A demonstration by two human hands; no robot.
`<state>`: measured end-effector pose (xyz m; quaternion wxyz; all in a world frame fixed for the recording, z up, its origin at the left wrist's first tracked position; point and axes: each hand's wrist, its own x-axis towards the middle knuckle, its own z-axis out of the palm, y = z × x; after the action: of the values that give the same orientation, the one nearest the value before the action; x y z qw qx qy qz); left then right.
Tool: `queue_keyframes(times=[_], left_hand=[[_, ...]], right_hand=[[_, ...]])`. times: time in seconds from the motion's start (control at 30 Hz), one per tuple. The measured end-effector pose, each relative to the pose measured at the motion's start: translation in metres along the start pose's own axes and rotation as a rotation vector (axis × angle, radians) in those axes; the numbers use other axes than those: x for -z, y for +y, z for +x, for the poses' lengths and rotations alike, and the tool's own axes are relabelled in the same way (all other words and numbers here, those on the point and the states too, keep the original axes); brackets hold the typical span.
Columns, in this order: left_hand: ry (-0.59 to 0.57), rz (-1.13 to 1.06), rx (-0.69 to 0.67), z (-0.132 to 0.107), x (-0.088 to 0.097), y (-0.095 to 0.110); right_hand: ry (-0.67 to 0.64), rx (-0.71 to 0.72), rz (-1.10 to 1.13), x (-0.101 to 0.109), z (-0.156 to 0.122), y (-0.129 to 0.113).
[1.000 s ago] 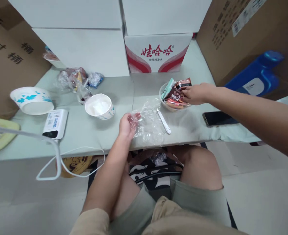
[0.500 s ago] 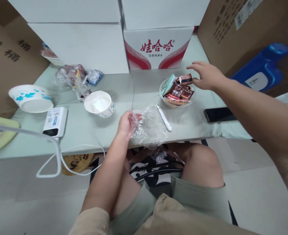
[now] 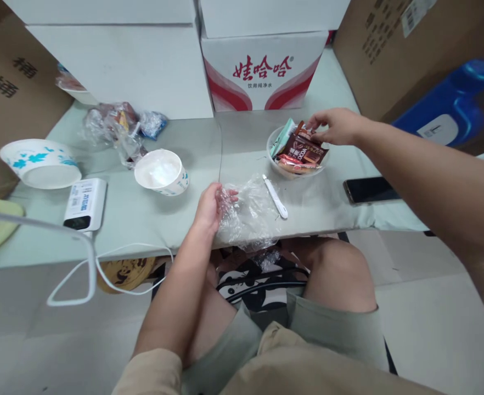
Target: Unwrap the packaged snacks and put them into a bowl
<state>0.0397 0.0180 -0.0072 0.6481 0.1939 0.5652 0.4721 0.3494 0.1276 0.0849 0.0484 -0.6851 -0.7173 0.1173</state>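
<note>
My left hand rests at the table's front edge, its fingers closed on a crumpled clear plastic bag. My right hand reaches over a small bowl piled with snack packets. Its fingertips pinch the top edge of a brown snack packet in that bowl. A teal packet stands at the bowl's left side. A white plastic spoon lies on the table between the bag and the bowl.
A white paper cup and a blue-patterned bowl stand to the left, beside a power bank with a white cable. A black phone lies to the right. More wrapped snacks sit in front of stacked white boxes. Brown cartons flank both sides.
My right hand lifted off the packets, hovered open behind the bowl, then came back down and pinched the brown packet. My left hand kept hold of the plastic bag.
</note>
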Motion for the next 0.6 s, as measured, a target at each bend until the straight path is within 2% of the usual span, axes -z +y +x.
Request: queue_keyframes(times=[0.07,0.13,0.2,0.23,0.27,0.33,0.4,0.5,0.6], left_hand=[[0.001,0.143,-0.067,-0.003,0.004,0.0],[-0.019,0.344,-0.2,-0.007,0.01,0.001],[-0.05,0.594,-0.323,-0.01,0.016,0.001],[-0.059,0.72,-0.375,-0.01,0.018,0.001],[-0.051,0.825,-0.421,-0.01,0.019,0.0],[0.012,0.913,-0.505,-0.009,0.02,-0.004],[0.066,0.803,-0.528,-0.006,0.019,-0.007],[0.039,0.408,-0.354,-0.003,0.016,-0.008],[0.023,0.089,-0.146,-0.001,0.016,-0.002]], right_hand=[[0.204,0.006,0.034,0.007,-0.024,-0.015],[0.472,0.062,0.157,0.004,-0.06,-0.03],[0.627,0.194,0.321,-0.014,-0.1,-0.047],[0.649,0.244,0.397,-0.029,-0.119,-0.055],[0.653,0.273,0.462,-0.046,-0.135,-0.063],[0.539,0.285,0.539,-0.084,-0.157,-0.076],[0.413,0.292,0.552,-0.119,-0.166,-0.086],[0.293,0.394,0.501,-0.152,-0.163,-0.092],[0.183,0.544,0.397,-0.167,-0.159,-0.091]])
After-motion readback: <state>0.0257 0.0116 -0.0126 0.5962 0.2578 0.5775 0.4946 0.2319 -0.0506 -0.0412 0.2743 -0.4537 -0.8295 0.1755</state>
